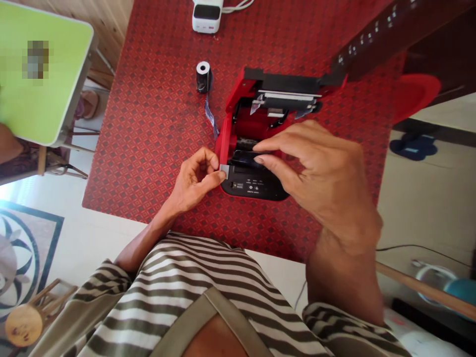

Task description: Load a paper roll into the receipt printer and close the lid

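1. Thumb of the left hand (197, 179) rests on a grey tab (224, 171) at a near corner of the red-and-black device (223, 141), mid-frame; the forefinger bends beside its red wall, likely steadying it. Whether they grip cannot be told.
2. Black panel (260, 191) nearest the wearer: white symbols and lettering, too small to read.
3. Right hand (320, 173), right of centre: thumb and forefinger nearly together at a dark piece (241, 158) inside; a true pinch cannot be confirmed.
4. Lid (282, 80) stands raised, presumably for access.
5. Dark-wrapped roll (203, 83), upper left of centre, stands on end, perhaps for stability; its strip (210, 118) trails towards the device.
6. White unit (207, 19), top edge: marks illegible.
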The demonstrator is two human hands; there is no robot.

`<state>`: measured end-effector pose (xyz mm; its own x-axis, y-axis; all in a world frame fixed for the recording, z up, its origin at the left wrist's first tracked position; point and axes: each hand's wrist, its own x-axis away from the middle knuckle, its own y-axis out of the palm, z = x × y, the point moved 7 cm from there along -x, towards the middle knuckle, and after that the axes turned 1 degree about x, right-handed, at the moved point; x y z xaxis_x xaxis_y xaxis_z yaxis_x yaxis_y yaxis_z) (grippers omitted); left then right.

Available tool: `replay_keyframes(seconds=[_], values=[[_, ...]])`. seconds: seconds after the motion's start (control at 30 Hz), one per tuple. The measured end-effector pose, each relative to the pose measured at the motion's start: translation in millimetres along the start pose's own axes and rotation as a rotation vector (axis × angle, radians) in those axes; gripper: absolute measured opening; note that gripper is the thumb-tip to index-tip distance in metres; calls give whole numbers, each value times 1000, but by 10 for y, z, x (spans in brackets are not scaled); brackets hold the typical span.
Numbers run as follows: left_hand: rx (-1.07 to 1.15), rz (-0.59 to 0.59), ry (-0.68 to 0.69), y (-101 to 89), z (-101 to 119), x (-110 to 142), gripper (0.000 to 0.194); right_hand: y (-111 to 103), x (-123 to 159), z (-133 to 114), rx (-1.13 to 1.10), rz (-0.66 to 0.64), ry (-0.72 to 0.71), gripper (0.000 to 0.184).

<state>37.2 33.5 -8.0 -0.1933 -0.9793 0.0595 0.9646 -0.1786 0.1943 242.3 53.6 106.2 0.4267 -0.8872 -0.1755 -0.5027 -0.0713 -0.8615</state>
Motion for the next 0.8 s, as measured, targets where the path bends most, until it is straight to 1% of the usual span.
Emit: replay_keyframes(seconds=[0.1, 0.13, 0.17, 0.23, 0.3, 0.37, 0.4, 0.43, 0.47, 0.53, 0.57, 0.63, 0.7, 0.73, 0.8], values=[[-59, -8, 4, -20, 56, 25, 60, -63, 90, -50, 49, 10, 43, 39], [-89, 1, 22, -45, 84, 23, 58, -83, 130, -80, 54, 24, 29, 39], [-121, 18, 54, -82, 122, 10, 56, -100, 173, -112, 54, 44, 6, 39], [-173, 78, 172, -184, 248, -57, 54, -115, 265, -159, 49, 82, -38, 37], [-201, 145, 331, -288, 442, -177, 52, -102, 356, -172, 41, 101, -57, 35], [-208, 164, 454, -335, 667, -353, 55, -70, 437, -154, 31, 102, -43, 34], [-249, 182, 521, -340, 801, -448, 54, -55, 473, -147, 26, 106, -38, 33], [-302, 182, 553, -321, 916, -559, 53, -40, 506, -140, 25, 112, -33, 33], [-332, 184, 634, -290, 1051, -649, 59, -22, 536, -138, 27, 116, -31, 34], [-378, 174, 582, -236, 1145, -908, 64, 14, 587, -141, 41, 126, -35, 36], [-367, 148, 555, -202, 1149, -1031, 63, 31, 610, -146, 49, 135, -42, 37], [-323, 110, 394, -170, 1016, -1284, 46, 59, 653, -154, 61, 159, -53, 38], [-252, 121, 226, -188, 818, -1471, 27, 85, 692, -147, 64, 184, -48, 38], [-214, 126, 166, -194, 733, -1530, 21, 102, 709, -143, 60, 195, -47, 39], [-159, 120, 98, -183, 634, -1570, 13, 144, 734, -135, 62, 224, -51, 41]])
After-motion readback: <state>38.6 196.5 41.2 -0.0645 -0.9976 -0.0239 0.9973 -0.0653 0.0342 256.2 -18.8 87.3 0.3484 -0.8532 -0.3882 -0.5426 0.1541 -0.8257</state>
